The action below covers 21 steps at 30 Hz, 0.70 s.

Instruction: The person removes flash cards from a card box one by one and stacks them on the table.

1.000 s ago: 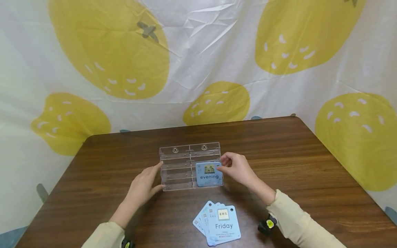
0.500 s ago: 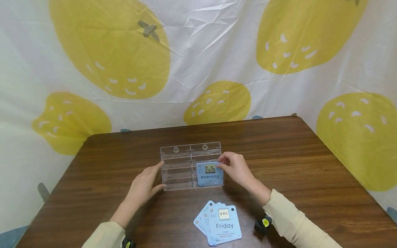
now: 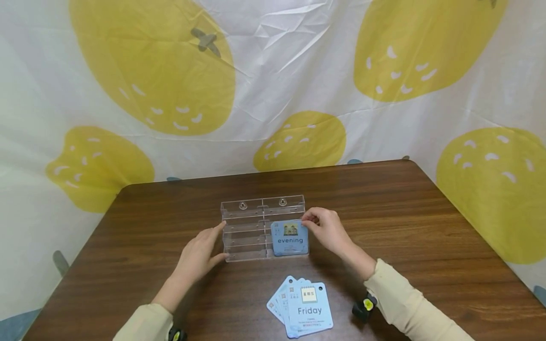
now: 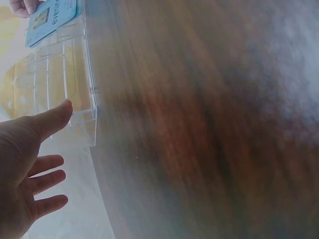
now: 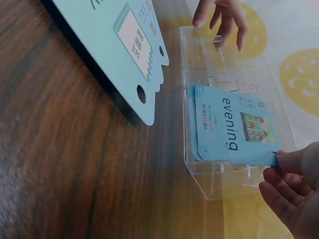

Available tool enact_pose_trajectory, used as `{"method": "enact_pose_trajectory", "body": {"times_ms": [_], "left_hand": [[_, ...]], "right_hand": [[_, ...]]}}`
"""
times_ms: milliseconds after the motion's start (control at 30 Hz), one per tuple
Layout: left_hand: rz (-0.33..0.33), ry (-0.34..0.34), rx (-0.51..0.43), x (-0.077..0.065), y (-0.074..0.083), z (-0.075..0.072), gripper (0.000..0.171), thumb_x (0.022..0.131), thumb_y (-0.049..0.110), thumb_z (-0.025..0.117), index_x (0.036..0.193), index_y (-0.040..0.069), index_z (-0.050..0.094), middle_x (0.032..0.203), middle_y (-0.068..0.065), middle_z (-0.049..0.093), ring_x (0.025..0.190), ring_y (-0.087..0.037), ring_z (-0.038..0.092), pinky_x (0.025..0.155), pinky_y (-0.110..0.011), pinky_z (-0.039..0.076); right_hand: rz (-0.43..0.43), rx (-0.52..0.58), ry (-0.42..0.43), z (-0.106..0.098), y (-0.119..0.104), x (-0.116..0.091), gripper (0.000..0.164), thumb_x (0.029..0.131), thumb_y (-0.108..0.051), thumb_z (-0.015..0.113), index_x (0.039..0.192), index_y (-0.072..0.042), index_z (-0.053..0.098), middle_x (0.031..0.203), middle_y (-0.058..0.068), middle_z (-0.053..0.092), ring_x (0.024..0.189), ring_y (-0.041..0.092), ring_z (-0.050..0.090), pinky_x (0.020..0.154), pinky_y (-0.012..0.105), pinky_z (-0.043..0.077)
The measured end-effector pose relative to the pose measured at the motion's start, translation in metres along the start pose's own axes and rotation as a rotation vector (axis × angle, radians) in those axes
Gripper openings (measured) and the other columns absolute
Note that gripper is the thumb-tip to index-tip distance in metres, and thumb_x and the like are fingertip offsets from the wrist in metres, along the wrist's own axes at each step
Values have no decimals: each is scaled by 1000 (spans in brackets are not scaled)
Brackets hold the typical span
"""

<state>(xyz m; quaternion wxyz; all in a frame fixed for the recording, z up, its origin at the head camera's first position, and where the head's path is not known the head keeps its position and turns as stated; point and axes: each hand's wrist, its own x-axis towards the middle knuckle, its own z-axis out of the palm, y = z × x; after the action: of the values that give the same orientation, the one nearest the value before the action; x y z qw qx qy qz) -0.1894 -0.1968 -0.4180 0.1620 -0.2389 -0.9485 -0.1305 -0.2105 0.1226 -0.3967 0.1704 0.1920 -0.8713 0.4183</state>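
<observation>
A transparent plastic rack (image 3: 244,240) with two columns of pockets lies on the wooden table. In its lower right pocket stands a light-blue card reading "evening" (image 3: 290,241); the right wrist view shows the edge of another blue card (image 5: 192,124) right behind it. My right hand (image 3: 328,232) pinches the "evening" card by its upper right corner between thumb and fingers. At the rack's left side, my left hand (image 3: 198,253) rests with its thumb at the lower front corner and a fingertip higher up. Its other fingers extend loosely, touching nothing, in the left wrist view.
Several overlapping blue cards lie fanned on the table in front of the rack, with a "Friday" card (image 3: 309,310) on top. Behind the table (image 3: 426,237) hangs a white cloth (image 3: 273,61) with yellow fruit prints.
My right thumb has shifted up from the face of the "evening" card to its corner, and the card's top edge sits slightly higher. My left hand stays in place at the rack.
</observation>
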Motion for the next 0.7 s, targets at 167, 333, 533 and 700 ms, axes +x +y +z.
{"method": "enact_pose_trajectory", "body": {"times_ms": [167, 333, 533, 700], "left_hand": [[3, 7, -1, 1, -1, 1, 77, 69, 26, 78, 134, 7, 41, 118, -17, 58, 107, -32, 54, 85, -48, 47], [6, 10, -2, 1, 0, 1, 77, 69, 26, 79, 134, 7, 42, 117, -17, 58, 107, -32, 54, 85, -48, 47], [-3, 1, -2, 0, 0, 0, 77, 70, 26, 78, 135, 7, 41, 119, -17, 57, 108, -32, 54, 87, -47, 46], [1, 9, 3, 0, 1, 0, 77, 69, 26, 78, 134, 6, 42, 118, -18, 57, 108, -33, 54, 86, -48, 46]], "right_hand": [[8, 19, 6, -3, -1, 3, 5, 80, -3, 66, 77, 1, 66, 70, 3, 64, 63, 12, 57, 57, 23, 49], [24, 39, -3, -8, -3, 6, 5, 82, -4, 65, 79, 0, 66, 71, 3, 64, 64, 12, 56, 56, 22, 48], [27, 64, -14, -14, -10, 9, 5, 84, -4, 62, 82, -2, 65, 74, 6, 65, 64, 13, 55, 54, 22, 46], [30, 69, -1, -20, -17, 10, 4, 85, -4, 62, 83, -3, 65, 74, 5, 65, 63, 15, 56, 53, 22, 45]]}}
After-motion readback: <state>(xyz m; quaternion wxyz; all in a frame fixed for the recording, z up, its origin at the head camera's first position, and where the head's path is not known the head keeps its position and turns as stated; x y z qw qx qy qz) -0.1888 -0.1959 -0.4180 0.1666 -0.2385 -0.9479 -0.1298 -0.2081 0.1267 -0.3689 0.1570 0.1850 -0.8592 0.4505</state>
